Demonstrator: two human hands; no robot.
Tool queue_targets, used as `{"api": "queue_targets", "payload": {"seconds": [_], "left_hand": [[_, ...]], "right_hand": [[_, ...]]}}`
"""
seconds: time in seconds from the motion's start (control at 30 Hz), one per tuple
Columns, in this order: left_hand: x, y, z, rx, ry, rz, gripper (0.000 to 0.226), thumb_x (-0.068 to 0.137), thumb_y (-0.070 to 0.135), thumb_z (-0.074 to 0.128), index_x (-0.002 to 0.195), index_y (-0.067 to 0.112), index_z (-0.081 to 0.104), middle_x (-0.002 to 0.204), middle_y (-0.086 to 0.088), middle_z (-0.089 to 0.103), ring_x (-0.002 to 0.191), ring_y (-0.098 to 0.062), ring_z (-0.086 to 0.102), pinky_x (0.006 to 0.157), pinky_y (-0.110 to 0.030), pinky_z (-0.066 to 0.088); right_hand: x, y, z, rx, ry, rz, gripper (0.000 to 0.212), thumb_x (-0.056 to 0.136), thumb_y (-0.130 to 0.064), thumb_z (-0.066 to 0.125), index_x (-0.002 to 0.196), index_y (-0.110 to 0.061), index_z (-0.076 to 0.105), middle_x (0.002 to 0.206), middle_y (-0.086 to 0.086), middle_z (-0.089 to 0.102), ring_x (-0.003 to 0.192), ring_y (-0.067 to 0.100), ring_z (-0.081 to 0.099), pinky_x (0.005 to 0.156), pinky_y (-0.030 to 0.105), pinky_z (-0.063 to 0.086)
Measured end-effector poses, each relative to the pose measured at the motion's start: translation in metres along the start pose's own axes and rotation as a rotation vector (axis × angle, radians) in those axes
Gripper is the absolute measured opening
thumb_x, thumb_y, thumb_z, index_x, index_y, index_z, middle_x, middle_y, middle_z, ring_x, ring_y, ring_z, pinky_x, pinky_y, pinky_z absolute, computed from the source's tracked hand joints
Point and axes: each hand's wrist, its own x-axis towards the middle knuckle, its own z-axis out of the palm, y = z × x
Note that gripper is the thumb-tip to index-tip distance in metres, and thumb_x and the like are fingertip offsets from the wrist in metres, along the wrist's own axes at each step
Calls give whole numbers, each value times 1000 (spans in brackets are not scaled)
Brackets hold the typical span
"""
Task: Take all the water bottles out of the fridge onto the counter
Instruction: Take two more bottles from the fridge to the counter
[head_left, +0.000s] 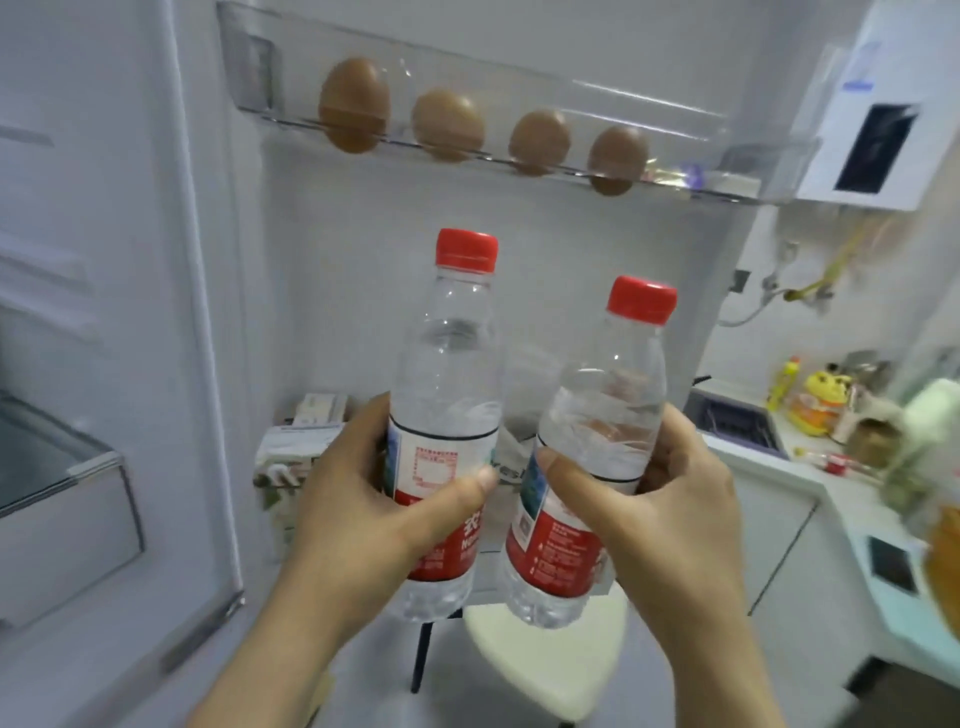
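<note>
Clear glossy plastic bottles (447, 395) with red plastic caps (466, 250).

1. The left hand (363, 499) grips a clear plastic water bottle with a red cap and red label (447, 415), upright.
2. The right hand (670, 499) grips a second clear red-capped water bottle (597, 447), tilted slightly.
3. 4 brown eggs (447, 124) sit in the transparent fridge-door shelf (649, 111) above.
4. A white tabletop (810, 447) at right carries cluttered items.
</note>
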Motion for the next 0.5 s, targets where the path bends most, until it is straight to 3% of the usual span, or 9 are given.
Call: {"api": "queue_targets", "payload": {"seconds": [0.2, 0.37, 0.5], "left_hand": [[19, -7, 54, -88, -244, 16, 52, 53, 25, 90, 100, 30, 65, 88, 17, 74, 79, 1, 71, 60, -8, 50], [35, -11, 91, -175, -488, 7, 42, 61, 19, 84, 95, 32, 63, 85, 19, 73, 74, 2, 69, 54, -8, 49], [36, -8, 114, -280, -713, 10, 46, 58, 22, 86, 96, 38, 64, 88, 17, 73, 78, -2, 71, 56, -13, 52]], "right_hand": [[-5, 4, -47, -129, 223, 36, 37, 62, -17, 84, 90, -35, 68, 83, -19, 73, 76, 0, 70, 62, 16, 56], [-22, -3, -72, -282, 497, 87, 44, 59, -26, 86, 94, -42, 64, 88, -24, 70, 82, -6, 66, 59, 12, 53], [-50, -19, -75, -422, 682, 85, 46, 61, -16, 85, 95, -38, 65, 87, -25, 71, 82, -5, 68, 64, 10, 53]]}}
